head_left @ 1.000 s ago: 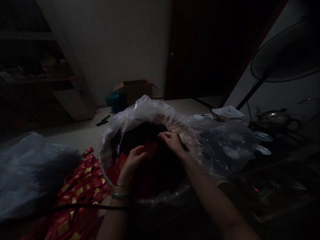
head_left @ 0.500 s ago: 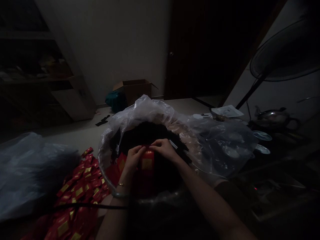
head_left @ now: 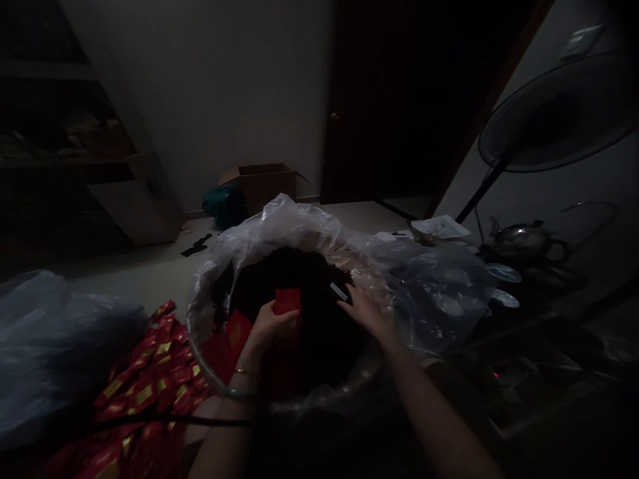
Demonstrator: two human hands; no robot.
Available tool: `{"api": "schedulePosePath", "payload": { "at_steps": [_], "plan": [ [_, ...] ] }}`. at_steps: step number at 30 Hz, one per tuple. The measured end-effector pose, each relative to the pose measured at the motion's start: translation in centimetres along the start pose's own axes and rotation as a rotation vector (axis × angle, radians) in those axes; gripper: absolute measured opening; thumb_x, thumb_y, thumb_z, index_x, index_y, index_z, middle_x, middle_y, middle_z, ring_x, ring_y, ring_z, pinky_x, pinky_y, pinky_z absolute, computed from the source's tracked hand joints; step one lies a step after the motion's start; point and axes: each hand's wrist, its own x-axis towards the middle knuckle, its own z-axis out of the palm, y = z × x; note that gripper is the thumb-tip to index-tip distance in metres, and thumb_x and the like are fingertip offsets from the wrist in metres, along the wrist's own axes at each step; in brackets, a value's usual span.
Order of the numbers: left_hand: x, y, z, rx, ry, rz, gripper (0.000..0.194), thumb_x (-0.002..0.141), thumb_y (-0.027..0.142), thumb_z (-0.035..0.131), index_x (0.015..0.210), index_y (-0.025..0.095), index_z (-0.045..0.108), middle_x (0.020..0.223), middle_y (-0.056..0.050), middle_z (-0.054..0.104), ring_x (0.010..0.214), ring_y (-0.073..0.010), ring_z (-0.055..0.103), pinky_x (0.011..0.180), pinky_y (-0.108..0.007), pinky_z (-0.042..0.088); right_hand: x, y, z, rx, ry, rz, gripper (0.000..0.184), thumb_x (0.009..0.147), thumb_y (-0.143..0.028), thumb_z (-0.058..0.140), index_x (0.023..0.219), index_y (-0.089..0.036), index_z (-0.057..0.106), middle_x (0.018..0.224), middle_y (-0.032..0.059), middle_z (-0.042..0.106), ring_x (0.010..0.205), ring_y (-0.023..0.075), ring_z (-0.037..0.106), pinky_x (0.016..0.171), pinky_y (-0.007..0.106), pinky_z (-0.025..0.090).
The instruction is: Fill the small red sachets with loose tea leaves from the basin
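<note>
My left hand (head_left: 264,328) is closed around a small red packet (head_left: 288,301), held upright over the round, plastic-lined container (head_left: 192,326). Dark loose material (head_left: 294,266), which looks like dried tea leaves, fills much of the container. At its right side my right hand (head_left: 365,309) reaches with thumb and fingers apart, its fingertips close to a small white strip (head_left: 338,291) lying on the dark material. More red packets (head_left: 236,332) sit inside the container by my left wrist. The dim light hides the lower part of the container.
A heap of red and gold packets (head_left: 154,379) lies left of the container, beside a large clear plastic bag (head_left: 54,352). Behind stand a cardboard box (head_left: 267,183) and a teal bag (head_left: 224,205). To the right are a metal teapot (head_left: 522,241) and a standing fan (head_left: 554,120).
My right hand has let go of the packet's top edge and moved right to the white strip. My left hand keeps the packet, whose top now shows. The view has shifted slightly.
</note>
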Motion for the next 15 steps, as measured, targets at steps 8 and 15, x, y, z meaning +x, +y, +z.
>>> {"api": "schedulePosePath", "payload": {
  "at_steps": [8,15],
  "plan": [
    [0.1,-0.1,0.4,0.105,0.007,0.040,0.045,0.041,0.026,0.087,0.079,0.011,0.068,0.072,-0.005,0.072,0.061,-0.0163,0.065,0.061,-0.026,0.051,0.5,2.3,1.8,0.133,-0.028,-0.073,0.042,0.083,-0.033,0.059,0.119,-0.012,0.059,0.111,0.0159,0.063,0.105,0.0257,0.061,0.090,0.034,0.046],
    [-0.1,-0.3,0.8,0.164,-0.032,0.013,0.037,0.043,0.023,0.085,0.074,0.010,0.069,0.064,-0.003,0.070,0.057,-0.0143,0.062,0.057,-0.024,0.048,0.0,-0.5,-2.2,0.441,-0.104,-0.275,0.046,0.078,-0.042,0.063,0.117,-0.018,0.063,0.117,0.0102,0.065,0.107,0.0251,0.060,0.093,0.038,0.045]
  ]
}}
